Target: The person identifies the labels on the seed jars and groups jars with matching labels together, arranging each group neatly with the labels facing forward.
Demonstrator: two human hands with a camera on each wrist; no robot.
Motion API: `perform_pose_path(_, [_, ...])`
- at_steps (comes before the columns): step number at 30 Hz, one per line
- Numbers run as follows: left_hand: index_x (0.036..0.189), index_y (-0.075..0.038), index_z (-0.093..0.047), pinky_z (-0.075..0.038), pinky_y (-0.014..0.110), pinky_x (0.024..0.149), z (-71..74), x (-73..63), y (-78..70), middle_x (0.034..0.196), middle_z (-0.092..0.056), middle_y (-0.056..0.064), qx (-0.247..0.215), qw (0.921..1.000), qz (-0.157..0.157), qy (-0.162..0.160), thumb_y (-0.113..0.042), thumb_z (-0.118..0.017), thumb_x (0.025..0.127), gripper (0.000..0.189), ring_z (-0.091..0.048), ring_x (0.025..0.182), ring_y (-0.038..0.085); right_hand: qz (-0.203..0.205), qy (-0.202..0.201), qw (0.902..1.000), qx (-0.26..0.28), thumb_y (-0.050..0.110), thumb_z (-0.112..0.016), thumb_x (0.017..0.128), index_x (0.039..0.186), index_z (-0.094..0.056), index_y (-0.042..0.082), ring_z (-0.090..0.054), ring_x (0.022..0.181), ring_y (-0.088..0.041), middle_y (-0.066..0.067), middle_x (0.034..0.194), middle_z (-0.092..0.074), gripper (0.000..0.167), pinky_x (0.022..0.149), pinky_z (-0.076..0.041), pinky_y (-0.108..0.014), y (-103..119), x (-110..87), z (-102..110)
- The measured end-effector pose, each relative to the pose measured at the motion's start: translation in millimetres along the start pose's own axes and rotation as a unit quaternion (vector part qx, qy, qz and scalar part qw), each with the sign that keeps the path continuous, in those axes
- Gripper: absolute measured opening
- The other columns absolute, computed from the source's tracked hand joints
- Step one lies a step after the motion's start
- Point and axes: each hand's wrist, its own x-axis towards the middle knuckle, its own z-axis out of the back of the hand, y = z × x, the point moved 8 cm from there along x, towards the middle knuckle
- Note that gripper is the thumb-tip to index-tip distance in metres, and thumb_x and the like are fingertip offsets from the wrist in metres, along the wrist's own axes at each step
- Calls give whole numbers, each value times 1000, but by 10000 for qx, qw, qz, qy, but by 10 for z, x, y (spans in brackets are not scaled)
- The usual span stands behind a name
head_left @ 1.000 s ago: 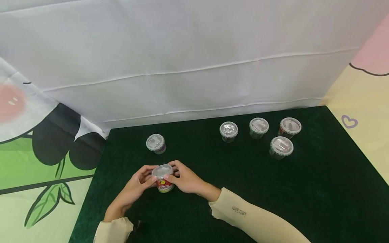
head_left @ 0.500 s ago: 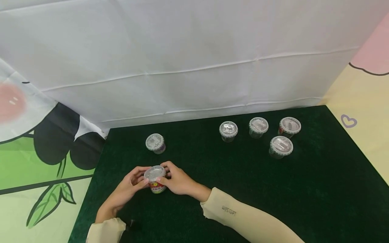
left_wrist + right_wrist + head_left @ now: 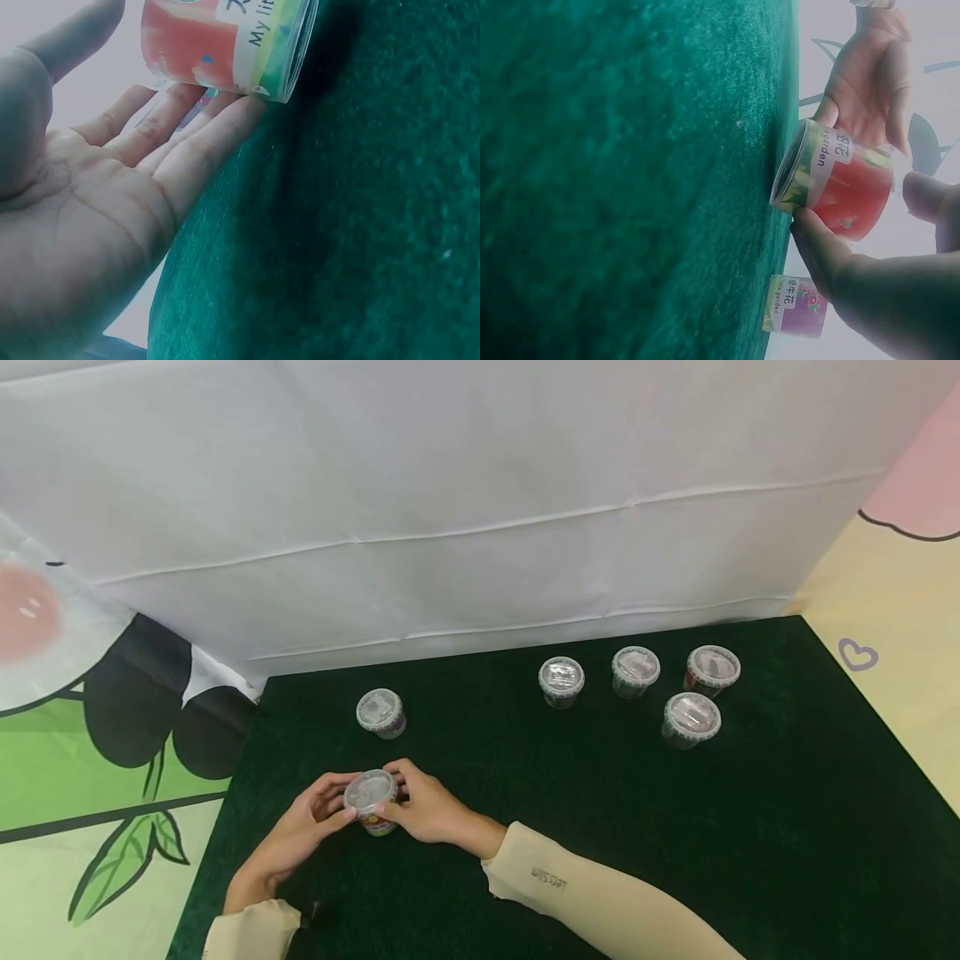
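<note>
Between both hands is a small clear plastic cup (image 3: 371,792) with a translucent lid and a red label, at the left front of the table. My left hand (image 3: 294,831) holds its left side with fingers and thumb. From the right, my right hand (image 3: 433,810) grips the same cup, thumb in front and fingers behind. In the left wrist view "My lit" shows on the cup's label (image 3: 199,41), and the left fingers (image 3: 214,142) touch its side. The right wrist view has the cup (image 3: 847,187) tilted just over the cloth; contact with it cannot be told.
Behind the hands stands another lidded cup (image 3: 380,712), whose purple label (image 3: 804,307) shows in the right wrist view. Several similar cups, one of them a front cup (image 3: 692,720), stand at the back right. Dark green cloth (image 3: 585,810) covers the table; a white curtain (image 3: 480,568) hangs behind.
Both hands have moved left together with the cup between them. Its label has turned, so less of the red front faces the head camera. The other cups stay put.
</note>
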Motion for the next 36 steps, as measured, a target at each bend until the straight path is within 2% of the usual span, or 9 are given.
perform_pose_path(8, [153,2,-36,-54,20,98,42,-24,13,142,-52,-10,16,10000,-31,-29,-13,-61,108,54,-58,126,-6,175,-146,9995,-213,15,-69,103,153,-43,9,-59,134,-22,-11,147,-56,57,105,-53,-25,49,18,-35])
perform_pose_path(16, [153,5,-34,-55,21,98,45,-43,31,142,-53,-19,-83,9998,-150,44,-9,-63,106,57,-56,128,-8,201,-295,9989,-310,12,-72,101,151,-45,11,-59,133,-19,-9,145,-57,57,104,-54,-27,64,14,-66])
perform_pose_path(29, [154,4,-31,-56,23,99,15,-50,45,143,-53,-17,-218,9994,-165,234,-5,-64,105,60,-54,130,-9,198,-288,9989,-306,9,-76,97,147,-46,14,-56,136,-21,-6,143,-57,58,106,-53,-27,20,24,-87])
perform_pose_path(32, [155,4,-30,-56,23,99,10,-54,39,143,-52,-13,-159,9996,-137,201,-6,-63,105,60,-54,129,-9,210,-307,9988,-312,9,-76,97,147,-47,13,-56,136,-21,-6,143,-57,58,107,-53,-28,20,18,-86])
perform_pose_path(36, [155,4,-32,-53,19,100,1,-63,-37,153,-46,9,102,9997,-237,-14,-7,-63,106,60,-52,128,-10,222,-338,9984,-384,10,-77,97,149,-46,13,-55,138,-24,-9,147,-56,61,108,-52,-29,13,9,-62])
